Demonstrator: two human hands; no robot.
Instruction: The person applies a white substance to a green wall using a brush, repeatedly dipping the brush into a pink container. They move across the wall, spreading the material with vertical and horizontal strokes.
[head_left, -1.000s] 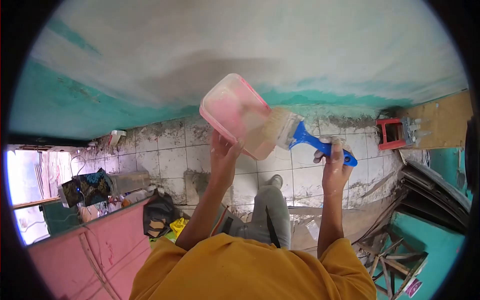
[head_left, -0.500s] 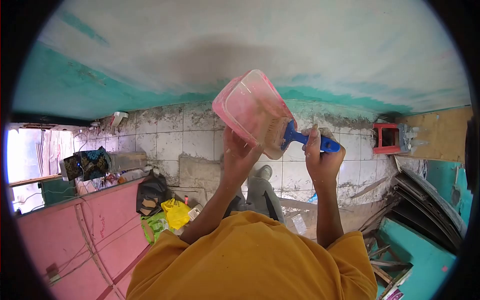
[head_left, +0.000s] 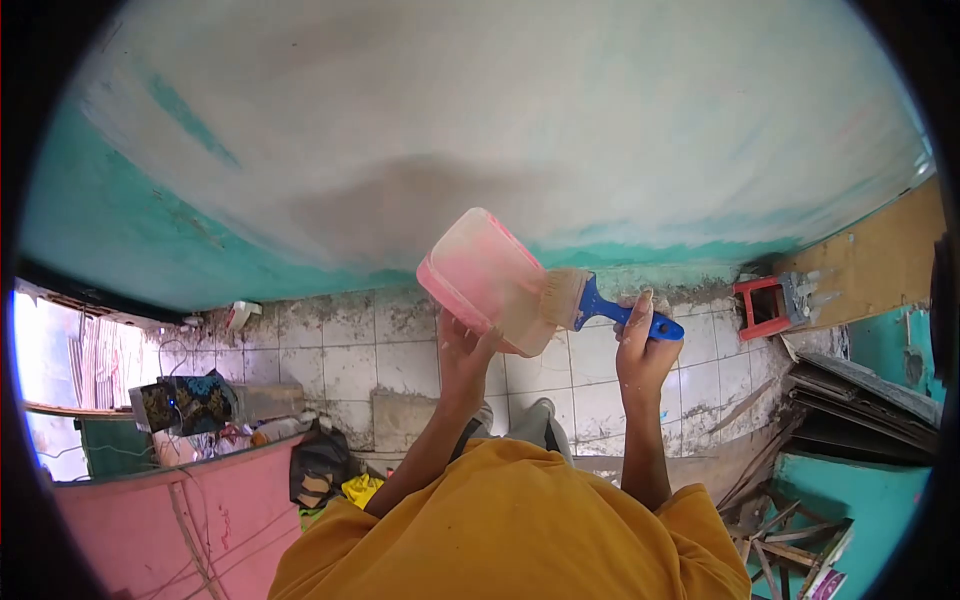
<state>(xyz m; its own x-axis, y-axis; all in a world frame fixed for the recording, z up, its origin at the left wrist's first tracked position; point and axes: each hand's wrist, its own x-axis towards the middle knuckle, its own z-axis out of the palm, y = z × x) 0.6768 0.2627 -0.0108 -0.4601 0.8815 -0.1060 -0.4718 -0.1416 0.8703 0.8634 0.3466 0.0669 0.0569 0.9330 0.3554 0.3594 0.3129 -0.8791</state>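
Observation:
My left hand [head_left: 466,355] is closed on the near-left edge of a pinkish translucent plastic tub [head_left: 482,265], which is tilted. Paint residue marks the tub's inside. A wide paintbrush [head_left: 590,303] with a blue handle is gripped in my right hand [head_left: 645,345], fingers wrapped round the handle's end. Its pale bristles point left and lie at the tub's right rim. Beyond the tub stands a wall [head_left: 640,130], mostly whitish, with turquoise showing along its lower part.
Dirty white tiles [head_left: 405,320] cover the floor along the wall. To the right are a red stool [head_left: 762,307] and stacked dark sheets [head_left: 860,400]. At left stand a pink panel [head_left: 240,500], a black bag [head_left: 320,465] and a patterned box [head_left: 185,405].
The view has tilted up, showing more wall. The tub appears lower and turned, and the brush has moved from inside it to its right rim. Both hands keep their hold.

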